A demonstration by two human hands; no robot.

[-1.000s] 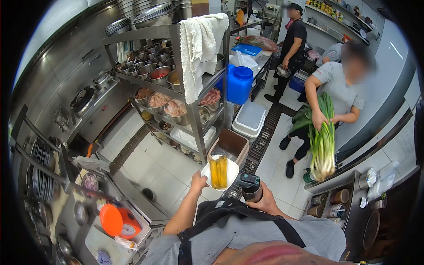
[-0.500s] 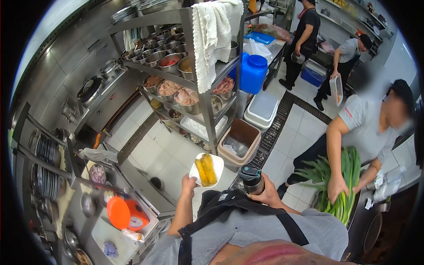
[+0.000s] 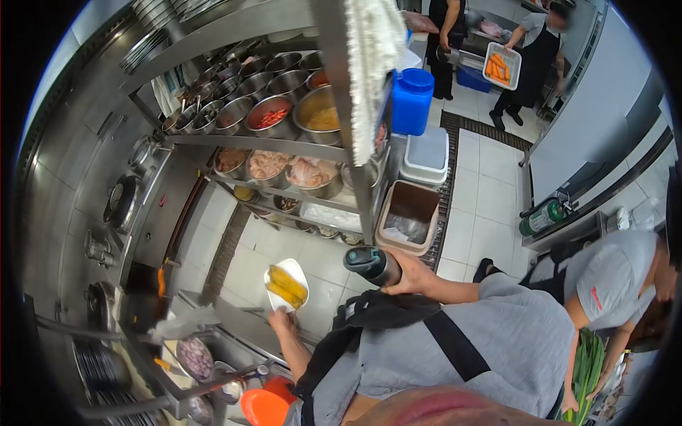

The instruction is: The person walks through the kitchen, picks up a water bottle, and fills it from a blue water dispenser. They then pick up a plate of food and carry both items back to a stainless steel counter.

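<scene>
My left hand [image 3: 283, 321] grips the near edge of a small white dish [image 3: 299, 271]. Long yellow pieces [image 3: 288, 287] that look like corn cobs lie side by side on it. My right hand [image 3: 410, 272] is wrapped round a dark bottle [image 3: 381, 267] with a black and teal lid, held in front of my chest. Its lid end points to the left. Both hands are over the tiled floor, in front of the steel rack [image 3: 359, 142].
Metal bowls of ingredients fill the rack. A brown bin [image 3: 408, 213] and a blue container [image 3: 412, 101] stand beside it. On the left counter are a bowl of chopped purplish pieces [image 3: 195, 356] and an orange scale [image 3: 263, 406]. A co-worker [image 3: 611, 273] bends over green leaves [image 3: 588, 366]; another carries carrots [image 3: 499, 67].
My view has turned and come closer to the rack. The dish and bottle now appear further left. The co-worker with the leaves has slid to the lower right; the carrot tray now tilts into view.
</scene>
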